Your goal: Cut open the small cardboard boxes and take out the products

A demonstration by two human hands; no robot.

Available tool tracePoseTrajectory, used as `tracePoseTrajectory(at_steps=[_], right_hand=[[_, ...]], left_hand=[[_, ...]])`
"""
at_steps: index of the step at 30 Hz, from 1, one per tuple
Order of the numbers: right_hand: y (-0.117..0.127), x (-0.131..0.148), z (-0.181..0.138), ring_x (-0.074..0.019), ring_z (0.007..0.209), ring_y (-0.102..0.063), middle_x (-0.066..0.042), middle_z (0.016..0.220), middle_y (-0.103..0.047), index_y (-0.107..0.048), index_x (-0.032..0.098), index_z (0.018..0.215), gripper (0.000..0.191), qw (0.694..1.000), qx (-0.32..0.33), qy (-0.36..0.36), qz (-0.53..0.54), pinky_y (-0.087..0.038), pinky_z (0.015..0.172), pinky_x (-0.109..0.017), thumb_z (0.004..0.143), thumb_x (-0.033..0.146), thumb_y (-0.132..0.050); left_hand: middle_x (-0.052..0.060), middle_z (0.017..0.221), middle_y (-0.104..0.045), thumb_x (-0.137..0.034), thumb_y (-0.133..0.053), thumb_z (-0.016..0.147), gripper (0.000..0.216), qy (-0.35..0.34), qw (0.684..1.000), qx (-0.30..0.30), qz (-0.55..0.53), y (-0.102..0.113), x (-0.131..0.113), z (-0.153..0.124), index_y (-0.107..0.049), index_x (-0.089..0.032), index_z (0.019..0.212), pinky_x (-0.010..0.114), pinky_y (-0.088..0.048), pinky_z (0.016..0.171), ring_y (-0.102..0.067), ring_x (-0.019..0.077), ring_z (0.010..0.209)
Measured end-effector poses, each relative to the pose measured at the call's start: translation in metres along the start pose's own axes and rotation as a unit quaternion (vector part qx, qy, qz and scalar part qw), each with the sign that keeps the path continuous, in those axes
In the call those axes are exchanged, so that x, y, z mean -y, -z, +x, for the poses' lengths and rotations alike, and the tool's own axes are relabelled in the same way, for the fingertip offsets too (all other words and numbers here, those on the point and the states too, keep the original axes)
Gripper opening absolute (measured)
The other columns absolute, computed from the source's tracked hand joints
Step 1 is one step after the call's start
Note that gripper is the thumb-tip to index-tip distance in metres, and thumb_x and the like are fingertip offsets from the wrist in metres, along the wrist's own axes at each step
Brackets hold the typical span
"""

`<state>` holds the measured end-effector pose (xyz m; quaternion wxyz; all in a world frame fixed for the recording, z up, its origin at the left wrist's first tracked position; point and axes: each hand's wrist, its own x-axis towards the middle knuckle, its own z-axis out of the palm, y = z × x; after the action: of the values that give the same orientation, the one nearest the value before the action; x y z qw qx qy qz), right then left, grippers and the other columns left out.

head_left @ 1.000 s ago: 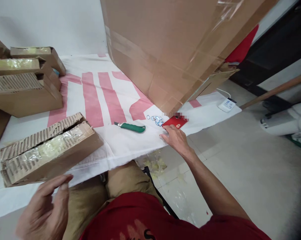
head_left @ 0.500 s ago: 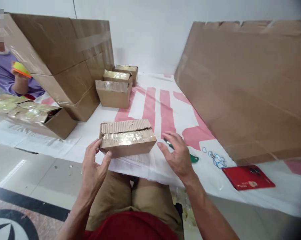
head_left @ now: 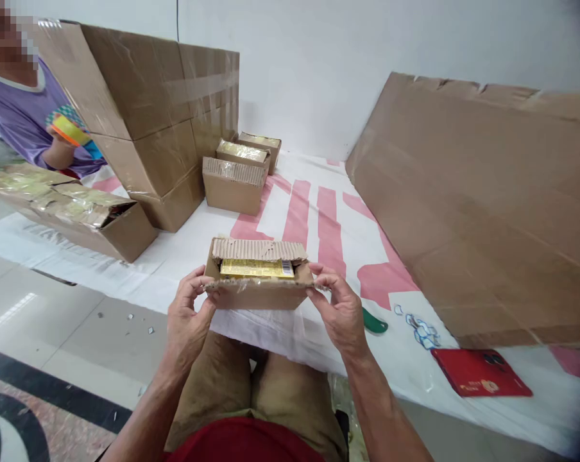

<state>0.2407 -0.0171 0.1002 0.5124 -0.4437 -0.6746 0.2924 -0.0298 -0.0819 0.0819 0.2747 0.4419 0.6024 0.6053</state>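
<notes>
A small cardboard box (head_left: 264, 298) sits before me at the table's front edge, its top open. The far flap stands up with its corrugated inside bare, and the near flap is folded toward me. Inside lies a yellow package (head_left: 251, 267) with a barcode at its right end. My left hand (head_left: 190, 321) pinches the left end of the box at the near flap. At the opposite end my right hand (head_left: 339, 311) pinches the right corner in the same way. Beside that hand lies a green-handled tool (head_left: 375, 323), partly hidden by it.
Taped cartons (head_left: 160, 128) are stacked at left. Several small boxes stand by them, including an open-topped one (head_left: 235, 192). A large carton (head_left: 482, 212) blocks the right. Nearby lie a red phone (head_left: 480, 373) and clear scraps (head_left: 422, 330). Another person (head_left: 25, 122) holds a yellow-orange object at far left.
Both hands have closed on the ends of the box. Its top, covered by taped flaps before, is now open and shows the yellow package. The view has shifted slightly.
</notes>
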Motion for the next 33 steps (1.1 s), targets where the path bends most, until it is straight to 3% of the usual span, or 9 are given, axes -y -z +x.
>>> tracePoseTrajectory(at_steps=[4,9,12,17,23,27,30,33], right_hand=[[0.019,0.011,-0.011,-0.0274,0.126,-0.063,-0.007,0.128,-0.071,-0.068,0.028,0.098,0.009,0.995,0.091,0.047,-0.005,-0.045,0.11,-0.048,0.093,0.022,-0.063],[0.038,0.033,-0.003,-0.0274,0.122,-0.066,-0.007,0.125,-0.074,-0.074,0.03,0.116,0.026,0.983,0.177,0.046,0.032,-0.052,0.105,-0.045,0.104,0.041,-0.053],[0.028,0.044,0.015,-0.027,0.116,-0.069,-0.007,0.119,-0.077,-0.076,0.027,0.111,0.035,0.973,0.223,0.039,-0.045,-0.051,0.105,-0.048,0.108,0.044,-0.045],[0.005,0.062,0.035,-0.03,0.122,-0.066,-0.009,0.127,-0.075,-0.075,0.024,0.118,0.041,0.919,0.331,0.087,-0.197,-0.051,0.105,-0.053,0.108,0.046,-0.042],[0.006,0.064,0.047,-0.0333,0.147,-0.048,-0.013,0.159,-0.052,-0.061,0.022,0.145,0.058,0.901,0.311,0.107,-0.283,-0.042,0.119,-0.058,0.106,0.058,-0.037],[-0.004,0.045,0.064,-0.0338,0.149,-0.046,-0.013,0.161,-0.049,-0.054,0.023,0.151,0.058,0.885,0.31,0.117,-0.327,-0.043,0.12,-0.056,0.103,0.054,-0.044],[-0.016,0.031,0.072,-0.0351,0.144,-0.052,-0.014,0.158,-0.053,-0.053,0.021,0.152,0.06,0.859,0.332,0.12,-0.369,-0.047,0.116,-0.055,0.098,0.046,-0.052],[-0.02,0.026,0.072,-0.039,0.145,-0.05,-0.018,0.161,-0.049,-0.054,0.018,0.151,0.067,0.848,0.329,0.136,-0.393,-0.047,0.114,-0.059,0.093,0.05,-0.058]], left_hand=[[0.014,0.142,-0.061,-0.043,-0.077,0.081,0.024,-0.011,1.0,-0.006,-0.022,0.003,0.001,0.001,-0.069,-0.021,0.085,0.047,-0.044,0.115,-0.051,0.0331,0.142],[0.013,0.144,-0.059,-0.035,-0.082,0.075,0.021,-0.009,0.998,0.019,-0.058,0.003,0.003,0.002,-0.067,-0.021,0.079,0.048,-0.045,0.114,-0.053,0.0342,0.14],[0.013,0.142,-0.059,-0.034,-0.081,0.074,0.02,-0.015,0.997,0.02,-0.07,0.002,0.005,0.007,-0.066,-0.02,0.077,0.048,-0.046,0.112,-0.054,0.0343,0.139],[0.014,0.137,-0.062,-0.032,-0.079,0.075,0.017,-0.03,0.994,0.058,-0.085,0.006,0.003,0.016,-0.067,-0.021,0.072,0.048,-0.046,0.111,-0.056,0.0351,0.136],[0.014,0.132,-0.066,-0.032,-0.079,0.075,0.02,-0.024,0.987,0.098,-0.123,0.017,-0.003,0.024,-0.067,-0.019,0.068,0.045,-0.047,0.107,-0.06,0.034,0.129],[0.014,0.13,-0.067,-0.029,-0.078,0.073,0.017,-0.012,0.983,0.117,-0.141,0.015,-0.004,0.027,-0.065,-0.019,0.067,0.044,-0.048,0.105,-0.062,0.0331,0.125],[0.014,0.13,-0.067,-0.027,-0.076,0.072,0.013,-0.004,0.986,0.103,-0.128,0.01,-0.005,0.029,-0.066,-0.019,0.069,0.045,-0.046,0.106,-0.062,0.0326,0.125],[0.014,0.129,-0.068,-0.027,-0.076,0.073,0.013,0.002,0.989,0.089,-0.119,0.005,-0.004,0.03,-0.066,-0.019,0.07,0.045,-0.045,0.107,-0.062,0.0323,0.124]])
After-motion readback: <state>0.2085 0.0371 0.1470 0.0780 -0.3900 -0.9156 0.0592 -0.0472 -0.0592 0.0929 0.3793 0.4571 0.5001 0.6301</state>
